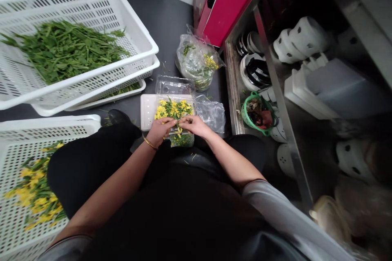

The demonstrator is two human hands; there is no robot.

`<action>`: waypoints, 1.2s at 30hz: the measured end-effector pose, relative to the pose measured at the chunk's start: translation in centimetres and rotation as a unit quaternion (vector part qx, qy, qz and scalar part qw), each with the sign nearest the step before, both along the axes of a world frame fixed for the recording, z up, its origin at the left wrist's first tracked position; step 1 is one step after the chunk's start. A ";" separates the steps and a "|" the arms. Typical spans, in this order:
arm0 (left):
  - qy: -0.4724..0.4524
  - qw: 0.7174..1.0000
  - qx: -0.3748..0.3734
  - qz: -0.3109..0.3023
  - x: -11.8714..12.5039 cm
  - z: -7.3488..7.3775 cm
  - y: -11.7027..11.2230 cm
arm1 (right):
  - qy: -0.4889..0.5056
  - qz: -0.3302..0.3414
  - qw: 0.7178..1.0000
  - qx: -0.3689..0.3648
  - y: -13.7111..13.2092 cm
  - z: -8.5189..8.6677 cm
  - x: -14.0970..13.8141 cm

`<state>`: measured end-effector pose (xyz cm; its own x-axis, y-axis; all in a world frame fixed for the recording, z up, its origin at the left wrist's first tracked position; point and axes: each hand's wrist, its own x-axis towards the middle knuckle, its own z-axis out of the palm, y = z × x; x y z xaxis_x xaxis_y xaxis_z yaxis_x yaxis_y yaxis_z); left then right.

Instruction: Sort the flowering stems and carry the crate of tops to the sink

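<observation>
My left hand [162, 127] and my right hand [192, 124] meet in front of me, fingertips pinched close together. Between them is a yellow-flowered green stem [179, 131], its flower end hanging downward. Just beyond my fingers, more yellow flowers on green stems [173, 109] lie in a clear plastic box, with its transparent lid [174, 85] folded back. The box rests over a pale, holed plastic surface [147, 111]. Under my hands, nearer my body, sits a clear container [183, 141] with small green pieces. My fingers partly cover the flowers.
At left, stacked white baskets [134, 51] hold leafy greens [73, 51]; a nearer basket [12, 151] holds yellow-flowered stems [36, 191]. A bag of greens [197, 63] and crumpled plastic [211, 113] lie ahead. Metal shelving [277, 102] with a green basket [259, 113] stands at right.
</observation>
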<state>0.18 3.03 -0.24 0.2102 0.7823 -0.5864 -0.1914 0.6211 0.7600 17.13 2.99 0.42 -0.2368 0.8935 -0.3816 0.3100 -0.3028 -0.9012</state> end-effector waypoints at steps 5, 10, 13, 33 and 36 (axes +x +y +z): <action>0.011 0.988 0.069 -0.140 -0.1 0.3 -0.6 | 0.004 -0.003 0.999 -0.045 -0.5 2.2 1.1; -0.048 0.986 0.033 -0.157 0.2 0.7 -1.3 | -0.211 0.035 0.951 0.224 -2.1 3.1 0.2; -0.092 0.982 0.002 -0.163 0.5 1.2 -1.7 | -0.243 0.047 0.913 0.326 -3.7 3.3 0.1; -0.279 0.960 0.016 -0.027 -1.9 1.2 0.7 | -0.567 0.429 0.694 0.115 7.7 -1.6 0.4; -0.236 0.971 0.016 0.025 -1.8 1.4 1.1 | -0.567 0.438 0.688 0.116 8.4 -2.3 0.7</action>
<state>-1.63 4.10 1.16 0.4112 0.8149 -0.4084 -0.5526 0.5792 0.5994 17.83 11.40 -1.92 -0.3903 0.6655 -0.6362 0.8259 0.5585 0.0776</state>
